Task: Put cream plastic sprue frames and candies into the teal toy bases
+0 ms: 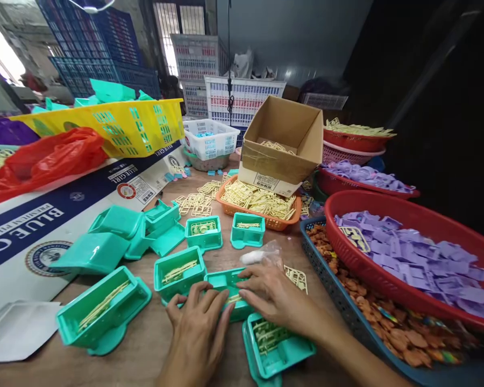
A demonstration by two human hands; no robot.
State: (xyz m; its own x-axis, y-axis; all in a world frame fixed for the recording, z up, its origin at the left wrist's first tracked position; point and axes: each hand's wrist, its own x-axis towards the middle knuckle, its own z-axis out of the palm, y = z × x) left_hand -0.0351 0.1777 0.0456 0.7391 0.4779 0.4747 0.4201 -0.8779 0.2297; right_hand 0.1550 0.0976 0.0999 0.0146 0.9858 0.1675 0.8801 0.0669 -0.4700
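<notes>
My left hand (199,317) lies with fingers spread across the near edges of two teal plastic boxes. One is the left teal box (180,253). The other, a middle teal box (221,278), is partly covered by both hands. My right hand (274,293) reaches over the middle box from the right, fingers stretched and thumb apart, close to thin cream plastic pieces (234,299) inside it. Below my right forearm sits another teal box (284,357) with cream frames in it. Cream sticks also lie in the far-left teal box (105,306). Neither hand visibly grips a piece.
Behind are two small teal boxes (204,242), an orange basket (226,208) of cream parts and a cardboard box (282,166). Empty-looking teal shells (100,252) pile at left. A red basin (387,199) of purple parts overhangs a blue-grey basket (325,279) at right.
</notes>
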